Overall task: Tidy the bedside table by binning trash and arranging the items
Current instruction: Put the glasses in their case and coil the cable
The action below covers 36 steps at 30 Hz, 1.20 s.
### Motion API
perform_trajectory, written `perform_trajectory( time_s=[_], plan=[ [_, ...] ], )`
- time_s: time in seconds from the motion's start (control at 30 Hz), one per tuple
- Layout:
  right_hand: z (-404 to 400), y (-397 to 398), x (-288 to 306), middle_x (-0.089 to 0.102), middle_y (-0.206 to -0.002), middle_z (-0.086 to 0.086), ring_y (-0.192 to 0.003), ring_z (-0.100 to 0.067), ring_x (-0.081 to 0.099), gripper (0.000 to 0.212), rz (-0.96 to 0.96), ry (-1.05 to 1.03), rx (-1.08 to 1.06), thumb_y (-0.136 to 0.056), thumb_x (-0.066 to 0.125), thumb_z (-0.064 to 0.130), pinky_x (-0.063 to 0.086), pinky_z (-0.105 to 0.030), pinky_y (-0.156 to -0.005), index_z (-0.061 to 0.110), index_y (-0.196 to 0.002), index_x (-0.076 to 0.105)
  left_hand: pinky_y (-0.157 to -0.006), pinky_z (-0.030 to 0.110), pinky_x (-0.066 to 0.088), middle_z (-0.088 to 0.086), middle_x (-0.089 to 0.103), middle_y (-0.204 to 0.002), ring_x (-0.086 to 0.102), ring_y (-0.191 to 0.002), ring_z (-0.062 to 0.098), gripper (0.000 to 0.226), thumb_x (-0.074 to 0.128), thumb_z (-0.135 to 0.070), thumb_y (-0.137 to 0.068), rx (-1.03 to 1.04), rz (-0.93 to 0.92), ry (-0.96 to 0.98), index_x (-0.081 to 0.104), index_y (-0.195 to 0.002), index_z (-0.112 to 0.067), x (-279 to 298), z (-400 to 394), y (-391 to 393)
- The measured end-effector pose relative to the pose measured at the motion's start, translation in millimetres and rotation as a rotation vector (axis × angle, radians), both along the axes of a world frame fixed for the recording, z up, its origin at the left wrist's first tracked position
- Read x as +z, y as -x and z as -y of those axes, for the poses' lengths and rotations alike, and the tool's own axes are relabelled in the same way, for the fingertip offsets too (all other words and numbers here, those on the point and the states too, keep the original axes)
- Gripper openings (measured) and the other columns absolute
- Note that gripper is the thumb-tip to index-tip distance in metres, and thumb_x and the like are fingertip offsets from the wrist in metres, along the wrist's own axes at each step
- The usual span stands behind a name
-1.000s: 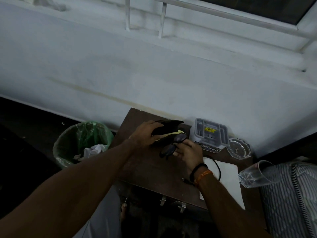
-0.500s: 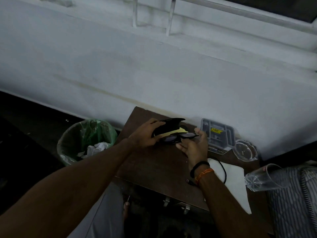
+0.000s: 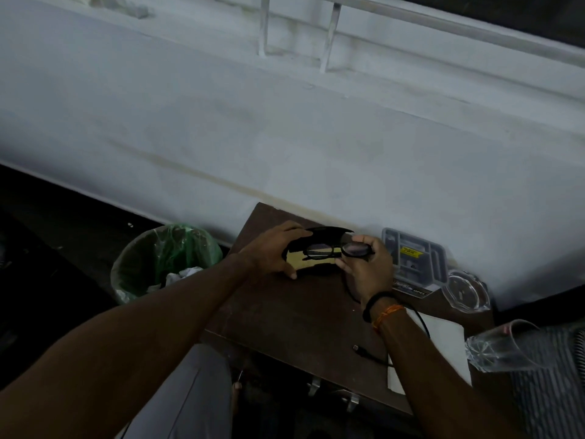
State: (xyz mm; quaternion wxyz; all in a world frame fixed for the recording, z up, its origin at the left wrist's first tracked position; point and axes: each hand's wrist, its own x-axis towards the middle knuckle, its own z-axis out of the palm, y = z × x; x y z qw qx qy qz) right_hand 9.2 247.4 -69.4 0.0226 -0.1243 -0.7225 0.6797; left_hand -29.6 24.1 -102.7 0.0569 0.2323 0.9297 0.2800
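Since a second ago I have lifted the glasses [image 3: 335, 250] from a drooping tilt over the tabletop [image 3: 285, 315] to lie level across the mouth of the open black case [image 3: 319, 245], whose pale yellow lining shows under the left lens. My right hand [image 3: 367, 267] has moved from below the frame to its right end, and its fingers [image 3: 364, 240] are now curled round the right lens, pinching it. My left hand [image 3: 272, 251] grips the case as before, thumb on the near edge and fingers wrapped over the far side, holding it at the back of the tabletop close to the wall. The view has also slid a little, so the bin sits further right in it.

To my left, on the floor beside the tabletop, stands the bin [image 3: 164, 261] with its green liner and crumpled white paper inside. Just right of my right hand a grey plastic tray [image 3: 414, 258] with a yellow label leans near the wall, and a clear round dish [image 3: 465, 291] lies next to it. A black cable [image 3: 421, 321] loops from under my right wrist over a white sheet [image 3: 443, 343], its plug lying on the bare wood. A clear glass [image 3: 503, 348] lies tilted at the right edge, against striped bedding [image 3: 550, 391]. My right forearm hides part of the sheet and cable.
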Motion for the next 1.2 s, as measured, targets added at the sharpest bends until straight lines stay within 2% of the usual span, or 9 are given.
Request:
perform_trajectory(
  time_s=[0.1,0.2,0.27,0.33,0.5,0.67,0.83,1.0,1.2],
  plan=[
    [6.2,12.4,-8.2,0.064,-0.099,-0.009,-0.1,-0.028,0.065,0.039,-0.013,-0.179,0.033,-0.076,0.069,-0.015,0.061,-0.046,-0.078,0.013,-0.102,0.063,-0.1,0.025,0.037,0.002,0.042,-0.144,0.045,-0.129,0.019,0.103,0.09,-0.036,-0.057,-0.016,-0.009,0.019,0.04,-0.145,-0.017,-0.5,2.6,3.7],
    [12.5,21.0,-16.1,0.064,-0.093,-0.002,-0.097,-0.028,0.066,0.04,0.006,-0.229,0.064,-0.076,0.068,-0.016,0.061,-0.047,-0.077,0.016,-0.099,0.063,-0.097,0.022,0.035,0.001,0.044,-0.144,0.045,-0.129,0.018,0.103,0.09,-0.036,-0.055,-0.044,-0.029,0.038,0.042,-0.144,-0.018,1.1,6.1,10.6],
    [16.0,24.0,-21.7,0.065,-0.095,0.001,-0.099,-0.027,0.066,0.045,-0.009,-0.276,0.079,-0.077,0.067,-0.014,0.061,-0.047,-0.078,0.027,-0.095,0.063,-0.102,0.026,0.038,0.002,0.045,-0.144,0.045,-0.13,0.019,0.103,0.09,-0.037,-0.054,-0.066,-0.033,0.056,0.043,-0.143,-0.018,3.6,9.5,15.5],
    [18.1,26.7,-27.1,0.067,-0.1,0.003,-0.101,-0.022,0.065,0.047,-0.047,-0.357,0.085,-0.074,0.069,-0.01,0.06,-0.045,-0.083,0.031,-0.096,0.063,-0.106,0.035,0.042,0.003,0.045,-0.145,0.045,-0.132,0.02,0.103,0.09,-0.038,-0.053,-0.089,-0.034,0.069,0.044,-0.143,-0.018,4.4,13.4,19.8],
    [23.8,29.8,-30.8,0.069,-0.108,-0.004,-0.103,-0.021,0.063,0.045,-0.073,-0.443,0.084,-0.072,0.069,-0.009,0.055,-0.043,-0.092,0.017,-0.109,0.066,-0.107,0.035,0.041,0.007,0.048,-0.143,0.046,-0.132,0.022,0.103,0.091,-0.039,-0.053,-0.108,-0.032,0.049,0.046,-0.142,-0.014,2.0,17.4,24.0],
    [16.4,29.4,-25.9,0.06,-0.125,-0.008,-0.115,-0.022,0.056,0.048,-0.085,-0.571,0.251,-0.079,0.059,-0.004,0.046,-0.031,-0.1,0.014,-0.123,0.061,-0.104,0.033,0.042,0.007,0.05,-0.141,0.048,-0.129,0.022,0.103,0.092,-0.037,-0.051,-0.108,-0.042,0.023,0.048,-0.14,-0.014,0.9,15.6,24.5],
    [5.4,30.7,-18.9,0.055,-0.131,-0.007,-0.122,-0.023,0.051,0.044,-0.033,-0.599,0.346,-0.087,0.061,0.009,0.043,-0.042,-0.106,0.015,-0.13,0.057,-0.102,0.026,0.037,0.006,0.05,-0.141,0.048,-0.129,0.021,0.101,0.092,-0.029,-0.051,-0.097,-0.026,0.016,0.047,-0.14,-0.014,5.9,12.9,20.6],
    [1.5,26.7,-16.8,0.053,-0.134,-0.011,-0.124,-0.028,0.05,0.045,-0.055,-0.794,0.407,-0.092,0.059,0.011,0.041,-0.035,-0.104,0.014,-0.136,0.051,-0.103,0.032,0.039,0.009,0.051,-0.14,0.048,-0.129,0.024,0.099,0.093,-0.024,-0.051,-0.079,-0.026,-0.005,0.049,-0.138,-0.011,11.0,10.3,13.7],
    [5.3,24.6,-17.5,0.061,-0.132,-0.011,-0.121,-0.03,0.056,0.05,-0.072,-1.013,0.403,-0.089,0.066,0.02,0.049,-0.039,-0.098,0.017,-0.137,0.051,-0.109,0.032,0.031,0.001,0.04,-0.152,0.037,-0.138,0.02,0.1,0.09,-0.029,-0.058,-0.036,-0.025,0.145,0.041,-0.145,-0.021,9.3,6.1,13.7]
  ],
)
